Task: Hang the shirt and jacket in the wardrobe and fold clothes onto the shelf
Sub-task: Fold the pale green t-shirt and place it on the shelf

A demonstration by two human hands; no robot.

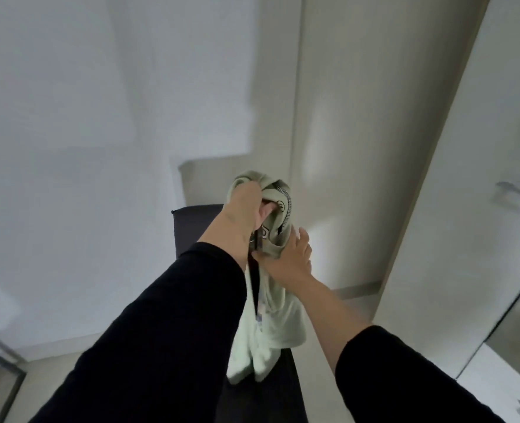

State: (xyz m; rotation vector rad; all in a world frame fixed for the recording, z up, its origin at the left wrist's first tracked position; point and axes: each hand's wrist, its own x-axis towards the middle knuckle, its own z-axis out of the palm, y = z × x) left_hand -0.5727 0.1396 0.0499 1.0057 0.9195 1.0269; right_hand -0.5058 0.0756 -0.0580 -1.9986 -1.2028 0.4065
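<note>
White wardrobe doors (344, 132) are filling the upper right of the frame, a dark chair back (191, 227) is sitting mid-frame behind both black-sleeved arms, partly blocked by them. The pale green shirt (271, 300) is hanging at centre, long axis running top to bottom, bunched top pointing up. The left hand (246, 206) is gripping that bunch with curled fingers, while the right hand (289, 257) is touching its lower fold, fingers spread and straight.

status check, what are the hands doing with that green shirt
Left hand grips bunched top of green shirt, held up. Right hand touches it lower down, fingers spread. Shirt hangs over dark chair. Nothing blocking.
</note>
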